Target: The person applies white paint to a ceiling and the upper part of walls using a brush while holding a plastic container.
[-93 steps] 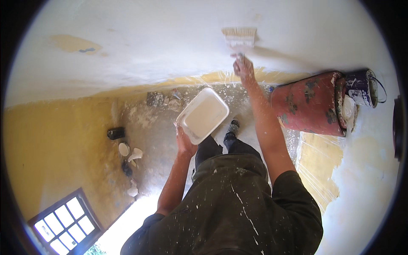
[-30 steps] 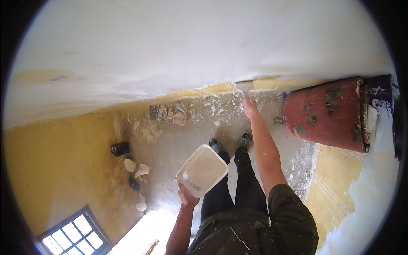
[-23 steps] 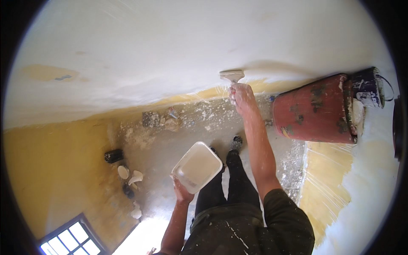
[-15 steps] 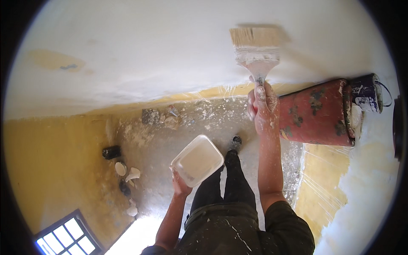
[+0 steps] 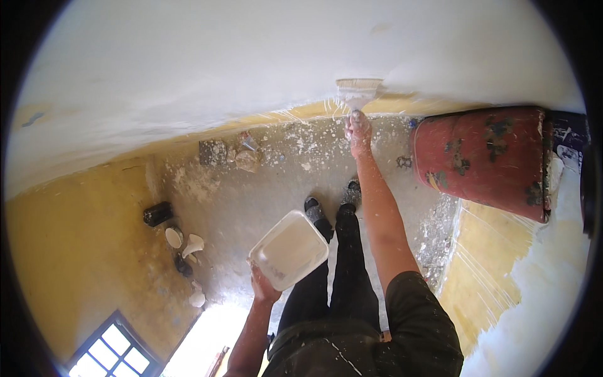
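My right hand point(image 5: 358, 131) is closed round the handle of a wide flat paintbrush point(image 5: 358, 94), its arm stretched out ahead. The pale bristles point up the wall and appear to touch its white-coated face point(image 5: 251, 69), just above a yellow strip point(image 5: 295, 114) along the base. Closer to my body, my left hand point(image 5: 264, 286) grips a white rectangular tub point(image 5: 290, 250) by its near left corner. A thin pale layer lies over the tub's bottom. White specks cover my right hand and forearm.
At the right stands a red drum point(image 5: 483, 160) with dark patches, a dark paint bucket point(image 5: 568, 141) beyond it. Debris and a grey block point(image 5: 213, 152) lie along the wall's foot. Several small items, one a black cylinder point(image 5: 157, 213), line the yellow left wall point(image 5: 81, 245).
My right hand has brought the brush down the wall, and the bristles now look shorter in view. My view has shifted a little; the left hand still holds the tub.
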### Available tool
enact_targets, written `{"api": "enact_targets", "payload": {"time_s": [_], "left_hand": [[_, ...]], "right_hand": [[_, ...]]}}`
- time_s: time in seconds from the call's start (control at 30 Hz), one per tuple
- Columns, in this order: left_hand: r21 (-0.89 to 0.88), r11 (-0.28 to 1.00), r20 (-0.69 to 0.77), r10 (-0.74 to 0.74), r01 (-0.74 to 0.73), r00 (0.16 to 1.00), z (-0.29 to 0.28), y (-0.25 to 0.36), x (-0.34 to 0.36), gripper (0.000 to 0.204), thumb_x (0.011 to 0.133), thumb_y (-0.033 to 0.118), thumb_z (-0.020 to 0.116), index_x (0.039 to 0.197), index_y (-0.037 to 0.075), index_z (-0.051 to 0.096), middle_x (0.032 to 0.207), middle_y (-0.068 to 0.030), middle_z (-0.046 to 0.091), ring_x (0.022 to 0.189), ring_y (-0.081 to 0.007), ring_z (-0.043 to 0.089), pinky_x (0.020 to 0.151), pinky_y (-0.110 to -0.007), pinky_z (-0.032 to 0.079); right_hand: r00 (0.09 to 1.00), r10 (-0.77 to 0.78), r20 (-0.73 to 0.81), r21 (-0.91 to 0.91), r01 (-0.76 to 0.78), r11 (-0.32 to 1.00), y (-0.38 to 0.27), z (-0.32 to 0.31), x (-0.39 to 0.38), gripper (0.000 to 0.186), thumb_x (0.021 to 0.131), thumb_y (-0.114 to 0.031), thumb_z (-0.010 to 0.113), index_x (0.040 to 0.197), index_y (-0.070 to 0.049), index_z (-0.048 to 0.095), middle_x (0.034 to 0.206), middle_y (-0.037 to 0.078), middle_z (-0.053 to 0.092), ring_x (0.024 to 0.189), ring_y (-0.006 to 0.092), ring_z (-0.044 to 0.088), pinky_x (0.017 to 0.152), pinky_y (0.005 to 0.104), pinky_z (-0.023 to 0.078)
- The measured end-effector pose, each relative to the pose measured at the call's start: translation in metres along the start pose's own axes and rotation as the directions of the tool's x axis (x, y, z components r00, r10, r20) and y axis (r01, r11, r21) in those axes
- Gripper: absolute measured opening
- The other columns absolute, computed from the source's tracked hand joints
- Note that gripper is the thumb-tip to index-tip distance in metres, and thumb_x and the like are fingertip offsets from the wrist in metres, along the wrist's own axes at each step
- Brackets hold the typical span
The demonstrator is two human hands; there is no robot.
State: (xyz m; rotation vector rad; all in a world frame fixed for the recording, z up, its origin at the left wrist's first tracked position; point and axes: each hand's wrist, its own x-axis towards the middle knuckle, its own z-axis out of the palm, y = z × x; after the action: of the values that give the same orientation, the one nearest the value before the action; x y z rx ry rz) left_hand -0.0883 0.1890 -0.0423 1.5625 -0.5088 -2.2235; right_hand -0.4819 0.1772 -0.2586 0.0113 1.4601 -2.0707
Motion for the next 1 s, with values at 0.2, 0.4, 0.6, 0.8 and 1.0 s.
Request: {"api": "enact_targets", "payload": {"time_s": [0.2,0.4,0.6,0.8,1.0], "left_hand": [[0.774,0.55,0.182,0.283,-0.315,0.942,-0.048,-0.013,0.008,0.052,0.094,0.043,0.038,0.133,0.008,0.035,0.123,-0.0102,0.05,0.111,-0.0255,0.052,0.092,-0.038,0.045],[0.022,0.998,0.055,0.064,-0.065,0.996,-0.003,0.004,-0.004,0.058,0.094,0.05,0.034,0.135,0.008,0.033,0.125,-0.0112,0.048,0.114,-0.0251,0.05,0.094,-0.039,0.043],[0.131,0.978,0.14,0.144,-0.163,0.98,0.002,0.02,-0.024,0.067,0.093,0.058,0.02,0.137,0.009,0.03,0.13,-0.0111,0.045,0.117,-0.0236,0.048,0.097,-0.04,0.041],[0.756,0.454,0.334,0.353,-0.472,0.874,-0.044,0.011,-0.018,0.066,0.094,0.057,0.016,0.136,0.008,0.032,0.129,-0.0099,0.046,0.116,-0.0221,0.048,0.097,-0.038,0.041],[0.529,0.75,0.279,0.289,-0.398,0.916,-0.044,0.013,-0.023,0.062,0.096,0.053,0.018,0.135,0.009,0.033,0.128,-0.0084,0.046,0.116,-0.0223,0.048,0.097,-0.038,0.041]], "right_hand": [[0.814,0.502,-0.292,0.021,-0.52,0.854,0.064,-0.029,-0.024,0.025,0.089,-0.037,0.057,0.08,-0.013,0.052,0.06,-0.005,0.044,0.042,0.0055,0.037,0.035,0.0205,0.025],[0.846,0.508,-0.159,-0.009,-0.516,0.856,0.017,-0.007,-0.001,0.024,0.091,-0.025,0.052,0.071,-0.011,0.051,0.056,-0.004,0.044,0.042,0.0084,0.037,0.036,0.0236,0.028],[0.937,0.349,-0.005,-0.075,-0.348,0.934,-0.153,0.087,-0.067,0.021,0.09,-0.025,0.053,0.079,-0.006,0.049,0.061,-0.001,0.046,0.045,0.0076,0.039,0.036,0.0235,0.029],[0.998,-0.067,0.021,-0.013,0.067,0.998,-0.229,0.113,-0.168,0.031,0.091,-0.034,0.054,0.093,-0.003,0.055,0.061,-0.004,0.041,0.049,0.0035,0.037,0.04,0.0197,0.029],[0.936,-0.285,0.208,-0.04,0.299,0.953,-0.133,0.081,-0.054,0.036,0.09,-0.038,0.057,0.102,-0.005,0.053,0.066,-0.004,0.044,0.055,0.0036,0.039,0.045,0.0181,0.031]]}}
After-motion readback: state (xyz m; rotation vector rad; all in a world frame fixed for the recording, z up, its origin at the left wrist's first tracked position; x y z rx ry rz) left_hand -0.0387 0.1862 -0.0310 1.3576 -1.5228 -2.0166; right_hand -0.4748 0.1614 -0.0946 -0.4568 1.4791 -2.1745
